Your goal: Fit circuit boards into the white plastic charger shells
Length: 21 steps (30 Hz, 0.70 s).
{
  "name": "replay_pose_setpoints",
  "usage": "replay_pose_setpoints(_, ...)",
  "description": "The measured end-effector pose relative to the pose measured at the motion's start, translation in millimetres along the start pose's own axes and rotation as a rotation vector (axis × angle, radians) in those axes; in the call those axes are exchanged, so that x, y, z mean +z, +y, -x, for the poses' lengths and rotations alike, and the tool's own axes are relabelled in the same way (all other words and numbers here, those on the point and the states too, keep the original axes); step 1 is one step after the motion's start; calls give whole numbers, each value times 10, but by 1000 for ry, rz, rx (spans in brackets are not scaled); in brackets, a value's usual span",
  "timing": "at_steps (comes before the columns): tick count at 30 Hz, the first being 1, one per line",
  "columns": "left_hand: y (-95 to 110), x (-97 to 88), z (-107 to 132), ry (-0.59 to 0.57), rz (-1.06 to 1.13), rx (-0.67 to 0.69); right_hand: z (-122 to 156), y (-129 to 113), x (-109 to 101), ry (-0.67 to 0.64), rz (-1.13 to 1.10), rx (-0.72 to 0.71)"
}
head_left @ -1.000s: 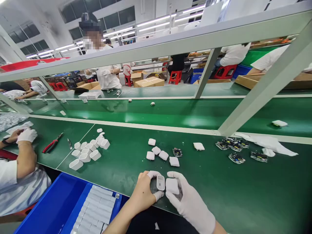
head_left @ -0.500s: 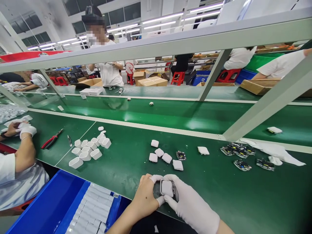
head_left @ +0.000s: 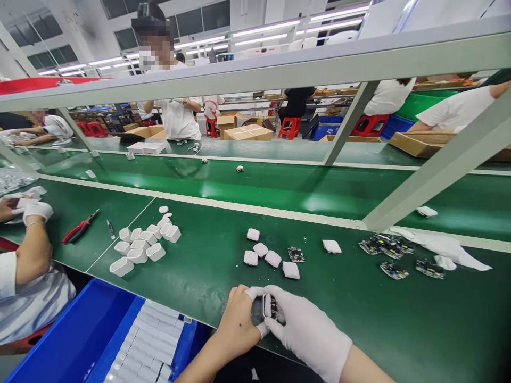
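The left grip (head_left: pixel 240 318) holds a hollow white case (head_left: pixel 264 307) by its walls between thumb and fingers, so its mouth faces right; only the rim shows. The right grip (head_left: pixel 313 332), gloved, grasps a dark circuit board (head_left: pixel 273 306) by its edges, right at that mouth. Holding both low over the near edge of the surface (head_left: pixel 359 314) probably steadies them while keeping case and board in line; how far the board sits inside is hidden

Left of the grips and lower, a blue bin (head_left: pixel 196 334) carries white cases (head_left: pixel 154 335) in tight rows, likely lined up to save room. Just beyond the grips lie white-topped pieces (head_left: pixel 273 259) and one bare board (head_left: pixel 296 254), seemingly kept within easy reach. Farther out to the left, a cluster of hollow cases (head_left: pixel 137 256) stands together, the visible mouths tilted up with nothing seen inside. Ahead to the right, more boards (head_left: pixel 386 246) are heaped beside a white cloth (head_left: pixel 451 250)

Well left of the grips are pliers (head_left: pixel 81 227), a small knife (head_left: pixel 110 229) and a co-worker's gloved hand (head_left: pixel 38 213). Beyond all these, a green belt (head_left: pixel 295 186) bears a few pieces; past it stands a closed cardboard box (head_left: pixel 248 133), contents unseen
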<state>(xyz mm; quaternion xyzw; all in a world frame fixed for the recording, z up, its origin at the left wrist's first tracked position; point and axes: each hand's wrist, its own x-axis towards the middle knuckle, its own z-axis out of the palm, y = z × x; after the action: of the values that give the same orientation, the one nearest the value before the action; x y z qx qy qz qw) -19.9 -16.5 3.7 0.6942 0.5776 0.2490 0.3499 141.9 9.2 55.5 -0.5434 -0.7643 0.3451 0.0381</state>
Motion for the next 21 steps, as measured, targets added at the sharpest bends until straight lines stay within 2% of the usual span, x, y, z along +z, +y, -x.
replay_pose_setpoints(14,-10,5,6,18,-4,13,-12,226,226,101,-426,-112)
replay_pose_setpoints(18,-25,-3,15,51,41,69,15,247,284,160,-595,-137)
replay_pose_setpoints(21,-26,-19,26,47,54,107,3,274,361,213,-592,-192)
